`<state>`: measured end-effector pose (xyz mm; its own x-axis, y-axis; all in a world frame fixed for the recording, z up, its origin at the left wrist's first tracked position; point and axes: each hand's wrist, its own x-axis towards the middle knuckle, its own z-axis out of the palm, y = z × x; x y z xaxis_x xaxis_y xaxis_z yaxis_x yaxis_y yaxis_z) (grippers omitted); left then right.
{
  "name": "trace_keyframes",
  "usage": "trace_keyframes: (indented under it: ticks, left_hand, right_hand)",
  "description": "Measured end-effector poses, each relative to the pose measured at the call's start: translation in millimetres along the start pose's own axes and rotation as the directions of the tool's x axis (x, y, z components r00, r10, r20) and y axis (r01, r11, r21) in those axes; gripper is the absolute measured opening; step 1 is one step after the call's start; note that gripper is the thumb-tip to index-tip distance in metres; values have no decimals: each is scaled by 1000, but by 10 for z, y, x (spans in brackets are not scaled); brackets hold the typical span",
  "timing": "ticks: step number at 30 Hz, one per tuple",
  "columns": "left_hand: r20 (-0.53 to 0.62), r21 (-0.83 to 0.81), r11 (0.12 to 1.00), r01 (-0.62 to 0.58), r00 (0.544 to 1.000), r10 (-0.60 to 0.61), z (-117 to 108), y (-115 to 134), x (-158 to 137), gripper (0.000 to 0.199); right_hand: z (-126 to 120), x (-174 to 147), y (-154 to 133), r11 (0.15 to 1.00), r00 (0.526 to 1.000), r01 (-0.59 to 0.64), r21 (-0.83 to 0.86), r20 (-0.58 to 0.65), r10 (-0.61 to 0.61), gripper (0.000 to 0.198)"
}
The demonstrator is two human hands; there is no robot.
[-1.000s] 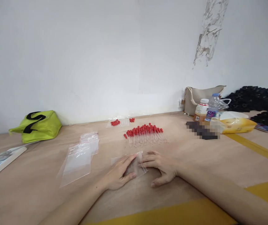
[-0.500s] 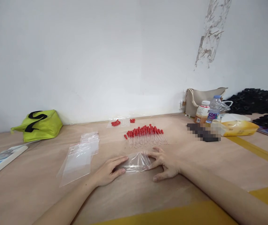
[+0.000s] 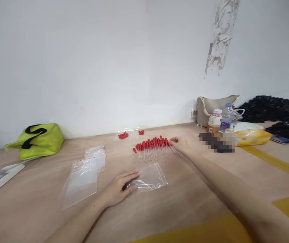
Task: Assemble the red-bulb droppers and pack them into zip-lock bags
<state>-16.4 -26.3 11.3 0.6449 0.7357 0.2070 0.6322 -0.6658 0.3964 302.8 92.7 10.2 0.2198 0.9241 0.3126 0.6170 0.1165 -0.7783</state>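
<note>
My left hand [image 3: 123, 187] lies on the left edge of a clear zip bag [image 3: 151, 177], fingers stretched out and thumb apart. The bag is flat on the table, its zip end toward the right. Beyond it, a row of glass droppers [image 3: 151, 148] with red rubber bulbs lies side by side, tips toward me. My right hand [image 3: 180, 144] is at the right end of this row, fingers closed on the bulb of an end dropper; the hand partly hides the grip.
More clear zip bags [image 3: 83, 175] lie overlapping on the left. Red bulbs [image 3: 123, 135] sit on clear plastic near the wall. A green bag [image 3: 42, 141] and a power strip [image 3: 1, 182] are far left. Bottles [image 3: 214, 121], a tissue pack [image 3: 252, 136] and black parts [image 3: 268, 108] stand right.
My right hand has let go of the zip bag's right side and moved up and away to the right end of the dropper row. My left hand has stayed on the bag.
</note>
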Motion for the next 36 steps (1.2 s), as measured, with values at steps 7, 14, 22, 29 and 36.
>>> trace_keyframes:
  ticks: [7,14,22,29,36]
  left_hand:
    - [2,19,1000,-2,1000,2,2,4,-5,39]
    - [7,10,1000,-11,1000,11,12,-10,-6,38]
    - [3,27,1000,5,1000,-5,12,-13,2,39]
    - [0,21,1000,-5,1000,5,46,-11,29,40]
    - [-7,10,1000,-4,1000,4,42,-14,15,42]
  right_hand:
    - [242,425,-5,990,990,-138,-1,-11,138,18]
    - [235,458,-67,952,966,-254,168,96,241,4]
    - [-218,65,-121,815,977,-212,539,136,164,14]
    - [-186,-595,50,664,971,-222,714,102,215,16]
    - [-11,-815,-16,449,936,-348,823,281,211,15]
